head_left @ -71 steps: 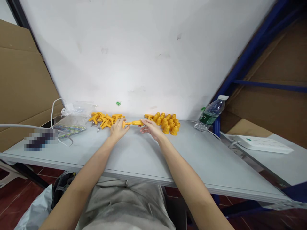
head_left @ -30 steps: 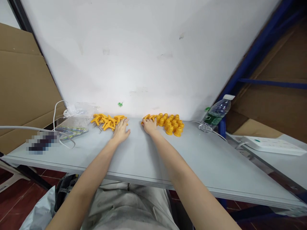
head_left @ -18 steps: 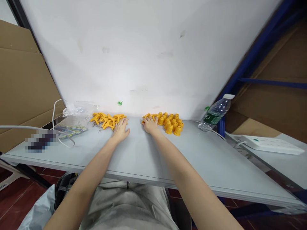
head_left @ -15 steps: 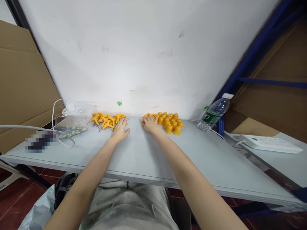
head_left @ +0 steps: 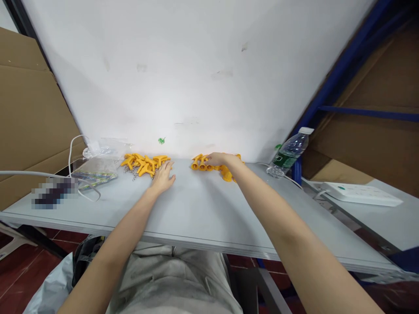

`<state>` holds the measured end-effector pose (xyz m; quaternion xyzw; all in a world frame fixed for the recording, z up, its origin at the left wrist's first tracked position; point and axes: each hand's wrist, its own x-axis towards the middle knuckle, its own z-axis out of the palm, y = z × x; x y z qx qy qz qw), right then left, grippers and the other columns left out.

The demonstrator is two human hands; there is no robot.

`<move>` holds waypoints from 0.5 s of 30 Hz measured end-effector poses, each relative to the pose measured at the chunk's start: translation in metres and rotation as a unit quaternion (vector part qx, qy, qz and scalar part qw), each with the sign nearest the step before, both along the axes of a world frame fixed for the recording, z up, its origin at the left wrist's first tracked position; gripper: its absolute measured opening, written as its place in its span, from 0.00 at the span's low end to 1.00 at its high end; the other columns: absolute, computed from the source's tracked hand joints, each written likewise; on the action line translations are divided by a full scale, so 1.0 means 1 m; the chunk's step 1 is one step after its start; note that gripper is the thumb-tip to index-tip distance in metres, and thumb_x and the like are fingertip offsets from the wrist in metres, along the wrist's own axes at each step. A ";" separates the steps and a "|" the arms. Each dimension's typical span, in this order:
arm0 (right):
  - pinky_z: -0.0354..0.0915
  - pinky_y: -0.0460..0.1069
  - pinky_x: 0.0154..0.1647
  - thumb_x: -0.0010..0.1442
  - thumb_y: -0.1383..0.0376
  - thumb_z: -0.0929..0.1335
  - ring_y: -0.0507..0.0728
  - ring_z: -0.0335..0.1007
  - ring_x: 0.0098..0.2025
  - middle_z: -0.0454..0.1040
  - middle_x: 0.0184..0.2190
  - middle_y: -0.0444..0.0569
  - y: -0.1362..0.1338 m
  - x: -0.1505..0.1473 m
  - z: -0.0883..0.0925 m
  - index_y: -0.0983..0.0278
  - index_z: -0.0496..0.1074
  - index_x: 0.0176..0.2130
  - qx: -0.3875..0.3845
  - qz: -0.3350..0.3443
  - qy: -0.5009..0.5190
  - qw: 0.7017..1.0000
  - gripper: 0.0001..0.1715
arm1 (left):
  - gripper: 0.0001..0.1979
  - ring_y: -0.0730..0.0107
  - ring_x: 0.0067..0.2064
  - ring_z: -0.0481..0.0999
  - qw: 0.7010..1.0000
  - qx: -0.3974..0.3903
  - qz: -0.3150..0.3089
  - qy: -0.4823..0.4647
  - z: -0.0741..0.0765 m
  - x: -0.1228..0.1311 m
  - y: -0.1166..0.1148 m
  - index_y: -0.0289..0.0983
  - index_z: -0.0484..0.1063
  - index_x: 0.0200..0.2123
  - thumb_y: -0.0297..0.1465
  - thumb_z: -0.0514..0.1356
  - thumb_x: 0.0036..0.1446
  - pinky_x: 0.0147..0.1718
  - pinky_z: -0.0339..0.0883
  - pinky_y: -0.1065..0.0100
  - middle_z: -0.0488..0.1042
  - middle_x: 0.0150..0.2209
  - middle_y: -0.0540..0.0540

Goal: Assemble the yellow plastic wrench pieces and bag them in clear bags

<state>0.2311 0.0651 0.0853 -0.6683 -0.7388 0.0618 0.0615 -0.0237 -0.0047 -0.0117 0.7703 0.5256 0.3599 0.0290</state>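
My left hand (head_left: 163,178) lies open on the table, its fingers reaching to the right end of a pile of yellow branched plastic pieces (head_left: 146,165) with small metal chains. My right hand (head_left: 220,158) is bent at the wrist over a group of yellow plastic cone-shaped caps (head_left: 226,173), which it and the forearm partly cover. Its fingers point left and down among them and are mostly hidden. Left of these fingers, a few caps (head_left: 195,165) lie on their sides in a row, hollow ends facing me.
A plastic bottle (head_left: 290,153) leans at the table's right, near a white power strip (head_left: 362,193) on a neighbouring surface. Clear plastic bags (head_left: 98,168), a white cable (head_left: 70,157) and a blurred-out dark object (head_left: 54,192) occupy the left. A white panel (head_left: 183,87) rises behind the table (head_left: 196,213).
My right hand has moved right and lifted at the wrist, from the left end of the caps to over them, exposing the lying row. My left hand stays in place.
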 end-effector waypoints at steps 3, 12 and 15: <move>0.67 0.56 0.42 0.57 0.54 0.68 0.62 0.73 0.40 0.78 0.39 0.53 -0.010 0.017 0.020 0.60 0.76 0.41 -0.090 -0.002 -0.002 0.996 0.17 | 0.28 0.54 0.62 0.62 1.000 -0.001 0.003 -0.001 0.000 0.000 -0.001 0.37 0.59 0.59 0.27 0.56 0.55 0.60 0.59 0.50 0.64 0.60 0.37; 0.68 0.53 0.38 0.61 0.58 0.64 0.61 0.75 0.39 0.78 0.39 0.57 -0.037 0.057 0.007 0.65 0.76 0.42 -0.021 -0.097 0.003 0.995 0.17 | 0.27 0.54 0.61 0.64 1.000 0.006 0.002 0.000 -0.003 0.000 0.002 0.37 0.60 0.59 0.26 0.57 0.54 0.60 0.59 0.51 0.64 0.59 0.37; 0.67 0.54 0.42 0.62 0.59 0.63 0.63 0.75 0.43 0.77 0.41 0.59 -0.044 0.053 -0.016 0.66 0.75 0.44 -0.038 -0.105 0.005 0.994 0.17 | 0.27 0.54 0.61 0.64 1.000 0.004 0.006 0.004 -0.004 0.000 0.002 0.37 0.60 0.59 0.26 0.57 0.54 0.60 0.59 0.51 0.65 0.58 0.37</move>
